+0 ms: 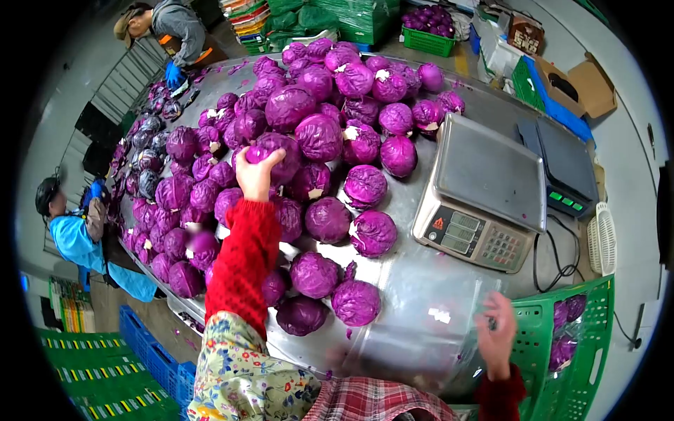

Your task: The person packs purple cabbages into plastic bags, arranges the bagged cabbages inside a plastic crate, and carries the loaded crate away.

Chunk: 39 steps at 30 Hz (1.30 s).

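Thumb and fingers spread around a purple cabbage [286,163], my left hand [257,172] grips it from its near left side, within the heap on the metal table [414,281]. Purple cabbages surround it, including a large one [319,137] just to its right and another [328,219] nearer to me. My right hand [497,326] is slightly blurred, fingers curled at the right edge of a clear plastic bag [439,316] lying on the table's near side. The bag's edge seems to be between those fingers, though the blur hides the exact grip.
A weighing scale [491,168] stands right of the heap, with a second scale [562,161] behind it. A green crate [597,330] holding bagged cabbages is at my right. Two people work along the left side. An open cardboard box [593,81] stands at the far right.
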{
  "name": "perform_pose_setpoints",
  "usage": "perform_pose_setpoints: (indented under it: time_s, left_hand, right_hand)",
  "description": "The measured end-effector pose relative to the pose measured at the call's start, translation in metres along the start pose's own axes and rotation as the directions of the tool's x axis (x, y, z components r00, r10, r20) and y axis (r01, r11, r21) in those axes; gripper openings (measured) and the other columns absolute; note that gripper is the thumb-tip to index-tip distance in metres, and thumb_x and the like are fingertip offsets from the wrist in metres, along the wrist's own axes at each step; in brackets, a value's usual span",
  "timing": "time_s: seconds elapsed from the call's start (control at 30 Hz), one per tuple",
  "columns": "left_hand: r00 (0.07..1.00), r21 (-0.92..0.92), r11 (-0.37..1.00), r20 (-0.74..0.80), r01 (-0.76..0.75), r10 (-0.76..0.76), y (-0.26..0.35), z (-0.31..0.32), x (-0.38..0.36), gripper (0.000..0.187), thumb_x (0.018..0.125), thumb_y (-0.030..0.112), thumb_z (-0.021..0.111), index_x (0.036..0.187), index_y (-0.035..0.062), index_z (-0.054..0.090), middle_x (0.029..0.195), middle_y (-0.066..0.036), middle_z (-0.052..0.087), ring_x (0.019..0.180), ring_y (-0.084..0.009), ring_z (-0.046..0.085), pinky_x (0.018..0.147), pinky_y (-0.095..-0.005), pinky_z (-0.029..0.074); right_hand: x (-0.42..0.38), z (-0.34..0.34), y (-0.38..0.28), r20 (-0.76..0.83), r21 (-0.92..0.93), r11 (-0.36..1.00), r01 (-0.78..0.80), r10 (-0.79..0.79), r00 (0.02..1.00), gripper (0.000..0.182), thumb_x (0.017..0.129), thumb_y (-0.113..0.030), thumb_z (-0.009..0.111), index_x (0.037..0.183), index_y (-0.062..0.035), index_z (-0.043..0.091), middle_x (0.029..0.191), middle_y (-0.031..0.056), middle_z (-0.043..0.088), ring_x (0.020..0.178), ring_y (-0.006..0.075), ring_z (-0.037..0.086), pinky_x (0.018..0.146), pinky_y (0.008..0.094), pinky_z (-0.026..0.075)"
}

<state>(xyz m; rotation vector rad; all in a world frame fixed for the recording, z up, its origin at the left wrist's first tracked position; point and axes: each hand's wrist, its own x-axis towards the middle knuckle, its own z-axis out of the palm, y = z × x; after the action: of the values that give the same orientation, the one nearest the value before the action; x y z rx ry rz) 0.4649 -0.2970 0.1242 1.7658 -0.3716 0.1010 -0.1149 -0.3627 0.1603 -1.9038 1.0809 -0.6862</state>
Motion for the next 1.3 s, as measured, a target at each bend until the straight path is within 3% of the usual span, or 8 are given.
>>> perform_pose_setpoints:
  time_s: [0.17, 0.23, 0.53, 0.67, 0.8, 0.9, 1.2, 1.3]
  left_hand:
    - [0.743, -0.158, 0.965, 0.616, -0.208, 0.262, 0.101, -0.016, -0.125, 0.081, 0.059, 0.023, 0.089, 0.129, 0.0045, 0.052, 0.121, -0.010, 0.057, 0.113, -0.0245, 0.057, 0.098, -0.0385, 0.047]
    - [0.550, -0.349, 0.934, 0.797, 0.080, 0.251, 0.114, -0.002, -0.167, 0.077, 0.068, 0.026, 0.087, 0.132, 0.0043, 0.050, 0.126, -0.011, 0.055, 0.119, -0.0245, 0.054, 0.103, -0.0381, 0.042]
    - [0.218, -0.278, 0.941, 0.923, -0.195, 0.318, 0.066, -0.042, -0.404, 0.052, 0.085, 0.020, 0.071, 0.130, 0.0014, 0.053, 0.134, -0.021, 0.053, 0.122, -0.0353, 0.055, 0.102, -0.0437, 0.045]
    - [-0.210, -0.451, 0.605, 0.879, -0.656, 0.428, 0.006, -0.039, -0.449, 0.068, 0.083, 0.035, 0.070, 0.136, 0.0003, 0.046, 0.145, -0.023, 0.042, 0.135, -0.0407, 0.039, 0.110, -0.0563, 0.032]
    - [-0.237, -0.484, 0.535, 0.853, -0.692, 0.464, 0.023, -0.049, -0.450, 0.053, 0.081, 0.024, 0.069, 0.125, -0.0015, 0.055, 0.139, -0.024, 0.048, 0.132, -0.0394, 0.044, 0.108, -0.0525, 0.037]
    - [-0.281, -0.600, 0.510, 0.772, -0.616, 0.570, 0.016, -0.055, -0.465, 0.026, 0.076, 0.017, 0.070, 0.094, -0.0031, 0.068, 0.121, -0.022, 0.063, 0.117, -0.0383, 0.058, 0.098, -0.0467, 0.049]
    - [-0.198, -0.528, 0.465, 0.784, -0.711, 0.588, 0.013, -0.043, -0.475, 0.025, 0.071, 0.014, 0.072, 0.093, 0.0026, 0.069, 0.116, -0.016, 0.066, 0.113, -0.0344, 0.062, 0.093, -0.0408, 0.053]
    - [-0.169, -0.516, 0.479, 0.785, -0.710, 0.596, 0.019, -0.042, -0.477, 0.024, 0.073, 0.013, 0.069, 0.095, 0.0027, 0.066, 0.113, -0.017, 0.067, 0.111, -0.0341, 0.062, 0.091, -0.0423, 0.053]
  right_hand:
    - [0.075, 0.110, -0.020, 0.505, 0.784, 0.333, -0.525, 0.151, 0.850, 0.087, 0.093, -0.072, 0.034, 0.147, -0.0033, 0.032, 0.135, 0.0194, 0.052, 0.122, 0.0329, 0.054, 0.102, 0.0485, 0.044]
    - [0.096, 0.127, -0.042, 0.569, 0.823, -0.047, -0.567, 0.074, 0.819, 0.081, 0.097, -0.067, 0.028, 0.145, -0.0022, 0.036, 0.140, 0.0202, 0.048, 0.126, 0.0322, 0.051, 0.107, 0.0487, 0.040]
    - [-0.094, 0.035, 0.096, 0.513, 0.856, -0.163, -0.490, 0.371, 0.774, 0.078, 0.093, -0.066, 0.038, 0.132, 0.0009, 0.053, 0.123, 0.0201, 0.062, 0.110, 0.0349, 0.062, 0.099, 0.0507, 0.049]
    - [-0.199, 0.004, 0.106, 0.457, 0.886, -0.316, -0.340, 0.472, 0.754, 0.078, 0.092, -0.065, 0.041, 0.124, 0.0036, 0.058, 0.121, 0.0216, 0.063, 0.113, 0.0379, 0.061, 0.100, 0.0535, 0.048]
    - [-0.241, 0.001, 0.068, 0.279, 0.926, -0.373, -0.066, 0.554, 0.784, 0.077, 0.091, -0.064, 0.042, 0.132, 0.0010, 0.051, 0.121, 0.0263, 0.060, 0.109, 0.0395, 0.061, 0.096, 0.0553, 0.049]
    - [-0.257, 0.007, 0.063, 0.321, 0.892, -0.434, -0.124, 0.416, 0.851, 0.079, 0.089, -0.063, 0.045, 0.134, 0.0012, 0.047, 0.120, 0.0250, 0.060, 0.106, 0.0389, 0.060, 0.096, 0.0537, 0.047]
    - [-0.270, 0.045, 0.084, 0.434, 0.846, -0.446, -0.291, 0.259, 0.863, 0.079, 0.092, -0.063, 0.042, 0.142, -0.0024, 0.040, 0.132, 0.0311, 0.049, 0.122, 0.0497, 0.049, 0.101, 0.0624, 0.042]
    - [-0.243, 0.051, 0.069, 0.506, 0.858, -0.309, -0.411, 0.366, 0.781, 0.066, 0.093, -0.050, 0.044, 0.128, 0.0051, 0.052, 0.118, 0.0215, 0.063, 0.102, 0.0323, 0.064, 0.092, 0.0444, 0.053]
